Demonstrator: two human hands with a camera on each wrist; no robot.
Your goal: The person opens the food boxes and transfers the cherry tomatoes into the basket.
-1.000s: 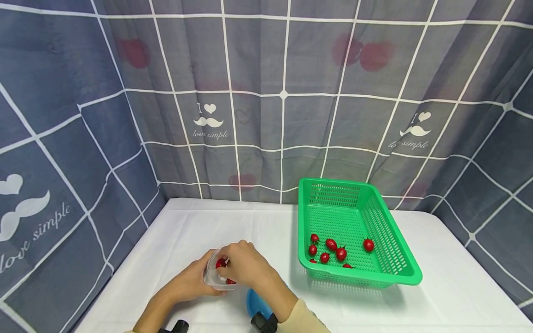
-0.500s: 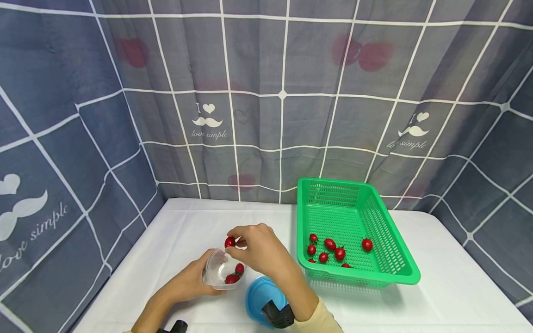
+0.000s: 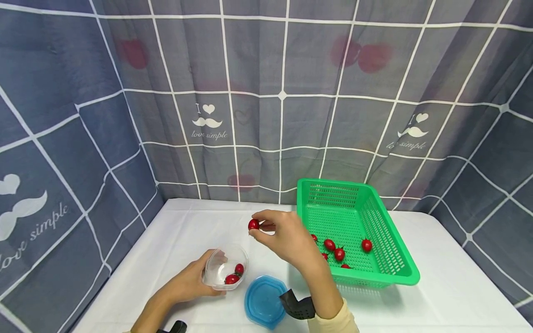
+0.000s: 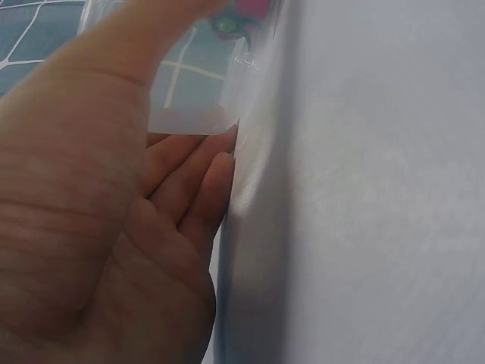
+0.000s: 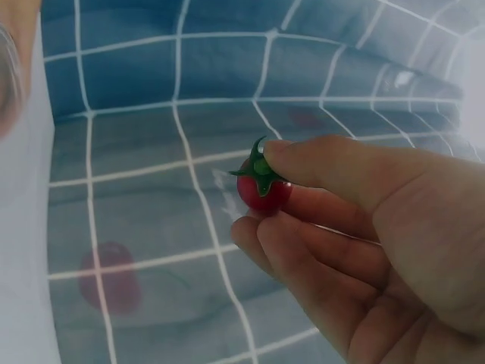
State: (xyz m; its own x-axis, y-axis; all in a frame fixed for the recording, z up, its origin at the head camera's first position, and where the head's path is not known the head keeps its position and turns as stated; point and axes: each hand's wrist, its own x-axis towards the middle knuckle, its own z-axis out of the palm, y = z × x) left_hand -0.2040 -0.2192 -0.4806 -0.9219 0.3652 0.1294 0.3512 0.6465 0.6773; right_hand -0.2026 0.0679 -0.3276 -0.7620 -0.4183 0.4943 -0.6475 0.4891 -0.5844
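My right hand (image 3: pixel 291 238) pinches a cherry tomato (image 3: pixel 253 224) between thumb and fingertips, raised over the white table to the left of the green basket. The right wrist view shows the tomato's green calyx (image 5: pixel 261 168) facing the camera. On the left, my left hand (image 3: pixel 195 277) grips a clear plastic container (image 3: pixel 214 273), its mouth tilted toward the head camera. Inside it lie red cherry tomatoes (image 3: pixel 232 279), low on its right side. From the left wrist view, the thumb and fingers (image 4: pixel 204 193) lie around the container's clear wall (image 4: pixel 182 91).
A blue lid (image 3: pixel 265 300) lies on the white table (image 3: pixel 187 222) right of the container. The green basket (image 3: pixel 395 259) stands at the right with several cherry tomatoes (image 3: pixel 339 254) in it, some hidden behind my right hand and forearm. A grey checked curtain (image 3: pixel 258 115) surrounds the table.
My right hand has lifted a cherry tomato out of the clear container and moved up and right toward the basket, uncovering the blue lid. My left hand stays in place with the container.
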